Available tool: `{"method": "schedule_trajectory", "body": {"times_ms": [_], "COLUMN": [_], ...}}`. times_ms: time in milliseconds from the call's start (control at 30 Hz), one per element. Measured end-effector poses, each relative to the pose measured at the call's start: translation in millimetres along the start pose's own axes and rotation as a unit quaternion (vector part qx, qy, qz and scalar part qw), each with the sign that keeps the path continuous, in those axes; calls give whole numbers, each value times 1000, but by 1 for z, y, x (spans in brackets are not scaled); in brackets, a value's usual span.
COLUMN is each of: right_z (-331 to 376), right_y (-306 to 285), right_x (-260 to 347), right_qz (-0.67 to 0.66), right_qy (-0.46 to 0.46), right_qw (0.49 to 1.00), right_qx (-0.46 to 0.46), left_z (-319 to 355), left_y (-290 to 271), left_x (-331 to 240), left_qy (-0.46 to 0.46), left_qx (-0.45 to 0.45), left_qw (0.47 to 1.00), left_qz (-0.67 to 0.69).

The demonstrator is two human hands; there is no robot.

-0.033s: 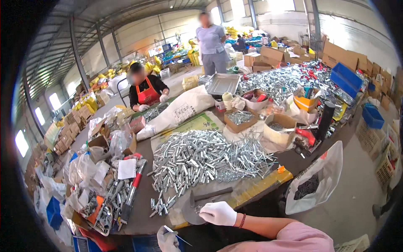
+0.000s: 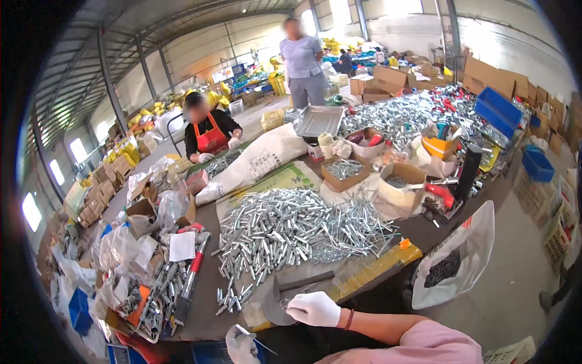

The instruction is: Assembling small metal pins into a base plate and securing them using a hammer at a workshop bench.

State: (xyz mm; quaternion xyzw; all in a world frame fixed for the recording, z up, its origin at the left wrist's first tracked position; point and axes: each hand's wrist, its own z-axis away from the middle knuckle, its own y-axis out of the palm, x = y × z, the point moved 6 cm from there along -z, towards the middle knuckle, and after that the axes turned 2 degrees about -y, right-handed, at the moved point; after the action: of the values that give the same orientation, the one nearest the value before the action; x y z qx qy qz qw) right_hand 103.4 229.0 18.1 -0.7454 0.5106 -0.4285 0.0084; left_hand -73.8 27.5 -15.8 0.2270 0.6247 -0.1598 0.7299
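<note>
My left hand (image 2: pixel 240 347), in a white glove, is at the bottom edge with its fingers closed on a thin metal rod (image 2: pixel 264 347) that slants down to the right. My right hand (image 2: pixel 315 309), also gloved, is pinched over a dark round plate (image 2: pixel 276 308) at the table's front edge. Small metal bits show at its fingertips, too small to name. Beyond the hands spreads a large heap of silvery metal sleeves (image 2: pixel 267 230). Thin long metal pins (image 2: pixel 362 227) lie at its right side.
A white sack (image 2: pixel 470 249) of dark pins stands at the right. Cartons, a box of pins (image 2: pixel 345 173) and a red-handled tool (image 2: pixel 441 194) lie farther back. Tools and plastic bags (image 2: pixel 124 242) pile up on the left. A co-worker in a red apron (image 2: pixel 212 136) sits across; another person stands behind.
</note>
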Motion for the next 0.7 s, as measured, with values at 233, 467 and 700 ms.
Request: {"method": "schedule_trajectory", "body": {"times_ms": [233, 467, 700], "right_z": [-3, -1, 1], "right_y": [-1, 2, 6], "right_x": [-4, -12, -17], "right_qz": [-14, -36, -64], "right_qy": [23, 51, 48], "right_qw": [1000, 998, 996], "right_qx": [-3, 3, 38], "left_z": [-36, -33, -29], "left_y": [22, 27, 34], "left_x": [-5, -6, -14], "left_qy": [-16, -84, -83], "left_qx": [33, 17, 16], "left_qw": [998, 996, 995], "left_qz": [-60, -36, -53]}}
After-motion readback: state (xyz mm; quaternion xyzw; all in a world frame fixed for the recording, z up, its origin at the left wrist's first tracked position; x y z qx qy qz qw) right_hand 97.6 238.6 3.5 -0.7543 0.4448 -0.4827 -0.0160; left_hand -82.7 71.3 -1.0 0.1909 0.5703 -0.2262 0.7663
